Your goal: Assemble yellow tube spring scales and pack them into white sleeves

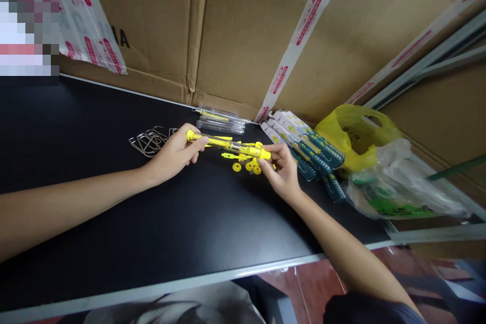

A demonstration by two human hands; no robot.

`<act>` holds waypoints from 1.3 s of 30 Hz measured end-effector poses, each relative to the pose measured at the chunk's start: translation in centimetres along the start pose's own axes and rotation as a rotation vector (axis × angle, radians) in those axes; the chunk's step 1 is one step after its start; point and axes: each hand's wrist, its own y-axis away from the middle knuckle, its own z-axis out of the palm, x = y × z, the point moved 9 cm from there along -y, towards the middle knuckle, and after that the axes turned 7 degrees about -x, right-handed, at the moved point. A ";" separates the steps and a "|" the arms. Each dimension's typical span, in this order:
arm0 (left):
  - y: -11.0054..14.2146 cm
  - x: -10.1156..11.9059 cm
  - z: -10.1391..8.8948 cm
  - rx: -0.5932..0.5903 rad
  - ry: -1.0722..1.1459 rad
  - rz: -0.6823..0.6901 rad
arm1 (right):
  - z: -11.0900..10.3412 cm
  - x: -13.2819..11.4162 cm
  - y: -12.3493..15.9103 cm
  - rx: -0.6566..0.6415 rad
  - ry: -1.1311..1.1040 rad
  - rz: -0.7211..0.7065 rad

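Between both hands I hold a yellow tube-shaped tool [224, 144] with a clear barrel, roughly level above the black table. My left hand [182, 149] is closed on its left end, thumb along the barrel. With fingers and thumb, my right hand [280, 169] pinches the yellow cap at the right end. Behind and below the tool lie small yellow plastic parts [237, 167], some of them rings. Bent metal wire hooks [149, 143] rest beside my left hand, partly hidden by it.
Clear plastic tubes [222, 122] lie at the back against a cardboard wall [243, 35]. Stacked green and white boxes [307, 144] stand to the right, next to a yellow plastic bag [353, 134] and a clear plastic bag [406, 182]. A pale edge [170, 288] borders the table's front.
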 end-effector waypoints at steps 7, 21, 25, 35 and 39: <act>0.1 0.0 0.0 -0.001 -0.016 -0.004 | -1.2 -1.6 -0.2 0.072 0.181 -0.155; 0.1 0.1 -0.1 0.004 -0.005 -0.001 | -0.5 -0.8 -0.1 0.025 0.126 -0.091; 0.0 0.3 0.0 -0.004 0.000 0.014 | -0.5 -0.2 0.0 0.025 0.106 -0.044; 0.0 0.1 0.0 -0.004 0.003 0.005 | 0.0 0.4 0.1 -0.011 0.040 0.000; 0.0 0.0 0.0 -0.004 -0.001 -0.005 | -0.1 0.2 0.0 -0.005 0.042 -0.007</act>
